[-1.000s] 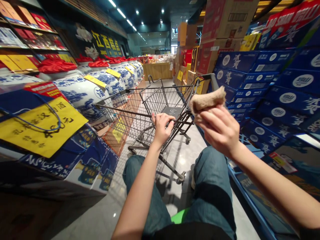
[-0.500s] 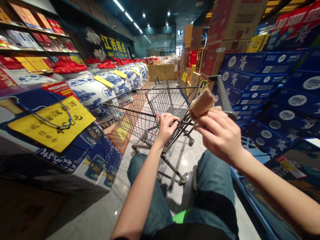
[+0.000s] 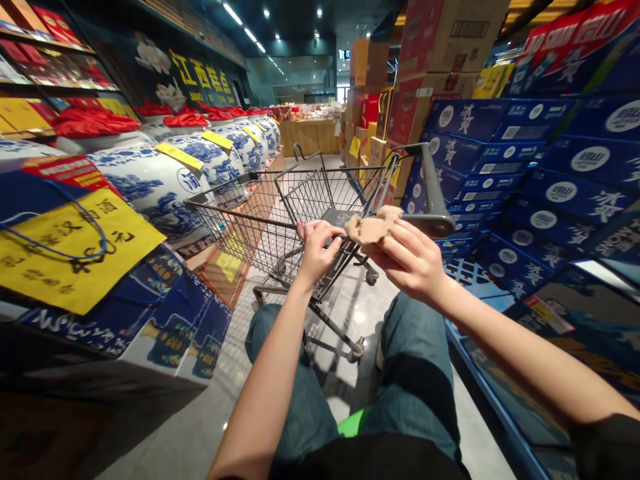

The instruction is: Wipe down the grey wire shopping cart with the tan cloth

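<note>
My left hand (image 3: 319, 250) rests on the near side of a dark wire shopping cart (image 3: 240, 217), its fingers bent over the upper edge. A crumpled beige-brown cloth (image 3: 371, 229) is pinched in my right hand (image 3: 411, 257). The cloth hangs over the cart's side, between my left hand and the cart's grey handle (image 3: 430, 190), and one end reaches close to my left fingertips. Whether the cloth touches the wire is hard to make out. The cart stands sideways before my knees.
On the left, a blue gift box (image 3: 185, 307) with a yellow price sign (image 3: 83, 250) stands near large blue-and-white jars (image 3: 145, 180). Stacked blue cartons (image 3: 495, 133) and a blue pallet (image 3: 467, 280) flank me on the right. Brown cartons (image 3: 435, 100) rise behind the cart handle.
My right hand has brought the cloth down and left, away from the handle and closer to my left hand. The left hand stays on the cart's edge. The view has turned slightly right.
</note>
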Available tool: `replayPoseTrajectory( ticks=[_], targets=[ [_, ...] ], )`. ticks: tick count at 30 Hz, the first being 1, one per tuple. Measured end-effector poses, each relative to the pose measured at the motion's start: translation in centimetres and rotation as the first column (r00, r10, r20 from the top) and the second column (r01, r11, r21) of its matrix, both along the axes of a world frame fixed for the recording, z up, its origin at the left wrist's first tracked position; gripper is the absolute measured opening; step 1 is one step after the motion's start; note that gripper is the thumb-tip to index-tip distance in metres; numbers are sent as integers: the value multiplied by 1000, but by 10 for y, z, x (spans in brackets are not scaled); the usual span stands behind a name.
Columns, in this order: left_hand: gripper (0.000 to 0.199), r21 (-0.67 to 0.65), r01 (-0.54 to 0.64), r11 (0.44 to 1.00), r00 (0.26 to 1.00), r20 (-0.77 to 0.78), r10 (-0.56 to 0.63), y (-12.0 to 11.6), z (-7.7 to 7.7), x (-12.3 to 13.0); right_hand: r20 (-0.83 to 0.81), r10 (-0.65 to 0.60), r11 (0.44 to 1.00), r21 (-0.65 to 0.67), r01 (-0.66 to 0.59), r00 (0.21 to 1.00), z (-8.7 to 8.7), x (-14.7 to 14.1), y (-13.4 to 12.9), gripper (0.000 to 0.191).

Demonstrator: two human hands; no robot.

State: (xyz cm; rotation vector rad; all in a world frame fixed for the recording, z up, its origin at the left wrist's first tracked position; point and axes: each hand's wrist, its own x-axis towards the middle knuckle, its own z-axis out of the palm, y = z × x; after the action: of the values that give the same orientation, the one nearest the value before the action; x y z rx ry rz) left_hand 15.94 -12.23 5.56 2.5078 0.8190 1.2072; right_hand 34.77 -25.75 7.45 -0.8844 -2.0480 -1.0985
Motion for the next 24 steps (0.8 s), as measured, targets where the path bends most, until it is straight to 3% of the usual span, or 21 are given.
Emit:
replayPoseTrajectory(
  ticks=[5,12,19,24],
  targets=[
    [16,-39,73,997,993,99,-69,7,-1,3,157,-2,994,110,-15,988,-7,-13,10,16],
    [16,-56,44,997,989,146,-35,16,-3,3,-25,-186,970,157,188,982,33,-1,-4,14],
    [13,-81,30,996,995,92,-22,27,5,8,118,-137,980,163,117,983,20,0,9,20],
    [15,-112,29,993,994,112,-16,31,6,15,-138,-166,971,148,186,976,35,26,1,19]
  ],
)
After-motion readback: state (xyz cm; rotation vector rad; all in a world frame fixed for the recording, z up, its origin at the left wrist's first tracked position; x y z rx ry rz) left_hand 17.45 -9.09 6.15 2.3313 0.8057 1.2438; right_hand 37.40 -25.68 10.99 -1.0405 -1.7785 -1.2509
